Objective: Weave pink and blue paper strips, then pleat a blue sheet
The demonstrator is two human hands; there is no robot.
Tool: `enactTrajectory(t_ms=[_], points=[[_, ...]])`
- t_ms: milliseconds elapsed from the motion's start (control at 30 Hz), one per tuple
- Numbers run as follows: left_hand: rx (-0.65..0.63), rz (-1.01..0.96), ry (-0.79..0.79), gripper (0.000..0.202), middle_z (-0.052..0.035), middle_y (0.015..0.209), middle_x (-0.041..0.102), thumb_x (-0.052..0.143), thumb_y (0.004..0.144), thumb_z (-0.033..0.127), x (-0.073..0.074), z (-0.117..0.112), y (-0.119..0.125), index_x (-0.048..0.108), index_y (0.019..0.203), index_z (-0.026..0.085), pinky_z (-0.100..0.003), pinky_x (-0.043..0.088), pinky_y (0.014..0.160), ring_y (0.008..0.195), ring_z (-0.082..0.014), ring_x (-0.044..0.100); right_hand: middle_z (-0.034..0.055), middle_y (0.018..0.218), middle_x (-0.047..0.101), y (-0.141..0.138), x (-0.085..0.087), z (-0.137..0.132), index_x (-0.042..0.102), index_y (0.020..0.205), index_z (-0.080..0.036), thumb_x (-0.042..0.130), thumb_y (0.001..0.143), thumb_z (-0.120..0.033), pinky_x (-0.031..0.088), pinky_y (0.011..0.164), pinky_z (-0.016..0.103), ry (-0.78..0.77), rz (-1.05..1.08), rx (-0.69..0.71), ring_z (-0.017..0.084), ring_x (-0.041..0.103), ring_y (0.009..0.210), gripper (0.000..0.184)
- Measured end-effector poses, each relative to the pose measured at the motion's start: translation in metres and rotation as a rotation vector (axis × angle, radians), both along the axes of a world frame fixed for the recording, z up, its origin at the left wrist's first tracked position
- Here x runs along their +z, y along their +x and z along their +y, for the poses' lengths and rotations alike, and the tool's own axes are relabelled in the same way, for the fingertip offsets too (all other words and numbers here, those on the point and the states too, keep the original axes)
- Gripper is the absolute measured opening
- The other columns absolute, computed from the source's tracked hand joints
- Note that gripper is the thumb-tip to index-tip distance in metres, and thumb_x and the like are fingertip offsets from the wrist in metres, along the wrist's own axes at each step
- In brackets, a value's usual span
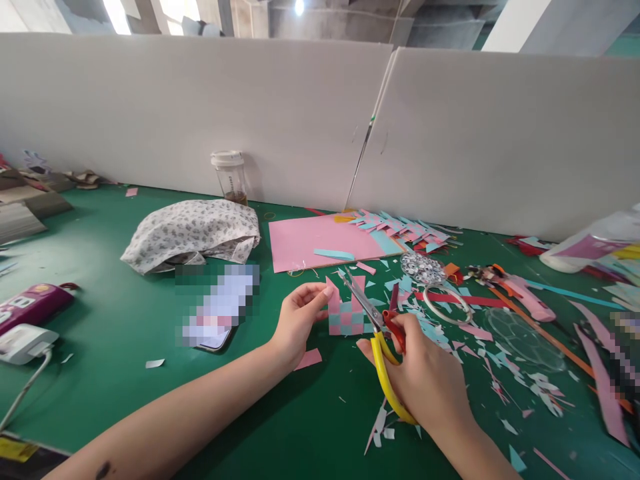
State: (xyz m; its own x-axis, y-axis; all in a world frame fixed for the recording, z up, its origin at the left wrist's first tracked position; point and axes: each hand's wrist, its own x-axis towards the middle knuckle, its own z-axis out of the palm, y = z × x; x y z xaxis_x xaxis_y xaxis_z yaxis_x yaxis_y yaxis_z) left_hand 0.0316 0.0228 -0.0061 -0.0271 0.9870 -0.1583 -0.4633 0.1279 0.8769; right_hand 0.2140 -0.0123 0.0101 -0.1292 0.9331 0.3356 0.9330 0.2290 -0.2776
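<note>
Over the green table's (240, 427) near middle, my left hand (296, 320) pinches the checkered paper (345, 323), my right (427, 367) grips the scissors (374, 319); near checks look woven, far pink ends (361, 285) unwoven.

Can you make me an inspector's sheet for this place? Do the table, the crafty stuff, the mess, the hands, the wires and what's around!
Surface: green table, strewn with paper bits, mostly on the right.
Work things: pink and blue woven paper; scissors with red and yellow handles, blades beside the paper's right part.
Clutter: scraps, phone, cloth, pink sheet, glue gun.
Hands: left hand pinches the woven paper; right hand holds the scissors.
Cables: white cable from a white plug, far left.
Surroundings: pale partition behind the table, with a cup near it.
</note>
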Motion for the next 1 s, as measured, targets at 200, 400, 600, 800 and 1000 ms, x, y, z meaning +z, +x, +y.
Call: enactTrajectory(t_ms=[200,400,600,800,1000], points=[[-0.007,-0.054,-0.019,0.027,0.0,0.081,0.056,0.071,0.07,0.038,0.0036,-0.0012,-0.0001,0.061,0.083,0.016,-0.018,0.048,0.066,0.074,-0.0078,0.054,-0.0032,0.047,0.053,-0.0031,-0.0002,-0.0003,0.041,0.087,-0.021,0.05,0.077,-0.055,0.029,0.034,0.023,-0.001,-0.02,-0.006,0.018,0.052,0.035,0.036],[-0.024,-0.214,-0.038,0.026,0.0026,0.073,0.055,0.073,0.069,0.032,0.0049,-0.0005,-0.0005,0.056,0.081,0.017,-0.02,0.05,0.065,0.068,-0.0068,0.055,-0.0035,0.05,0.055,-0.0055,-0.0044,-0.0022,0.04,0.088,-0.021,0.053,0.076,-0.054,0.029,0.033,0.022,-0.073,-0.048,0.005,0.016,0.051,0.035,0.037],[-0.007,-0.294,-0.062,0.025,-0.0014,0.088,0.062,0.071,0.071,0.028,-0.0001,0.0051,-0.0045,0.052,0.081,0.016,-0.024,0.05,0.073,0.076,-0.0088,0.059,-0.0031,0.051,0.056,-0.0043,-0.0045,-0.0006,0.039,0.086,-0.022,0.052,0.076,-0.051,0.031,0.035,0.023,-0.076,-0.073,-0.029,0.017,0.053,0.036,0.034],[-0.035,-0.238,-0.057,0.023,-0.0058,0.096,0.065,0.069,0.073,0.027,0.0022,0.0031,-0.0047,0.053,0.084,0.016,-0.025,0.05,0.073,0.081,-0.0108,0.061,-0.0021,0.048,0.054,-0.004,-0.0016,0.0002,0.04,0.085,-0.021,0.047,0.078,-0.055,0.029,0.034,0.024,-0.039,-0.056,-0.025,0.019,0.053,0.035,0.035],[-0.029,-0.186,-0.087,0.026,-0.0035,0.097,0.062,0.073,0.069,0.028,0.0029,0.0048,-0.0069,0.055,0.083,0.017,-0.019,0.046,0.065,0.09,-0.0123,0.059,-0.0032,0.045,0.052,0.0021,0.0011,0.0022,0.04,0.086,-0.022,0.048,0.076,-0.058,0.028,0.032,0.023,-0.082,0.036,-0.082,0.018,0.051,0.033,0.039]])
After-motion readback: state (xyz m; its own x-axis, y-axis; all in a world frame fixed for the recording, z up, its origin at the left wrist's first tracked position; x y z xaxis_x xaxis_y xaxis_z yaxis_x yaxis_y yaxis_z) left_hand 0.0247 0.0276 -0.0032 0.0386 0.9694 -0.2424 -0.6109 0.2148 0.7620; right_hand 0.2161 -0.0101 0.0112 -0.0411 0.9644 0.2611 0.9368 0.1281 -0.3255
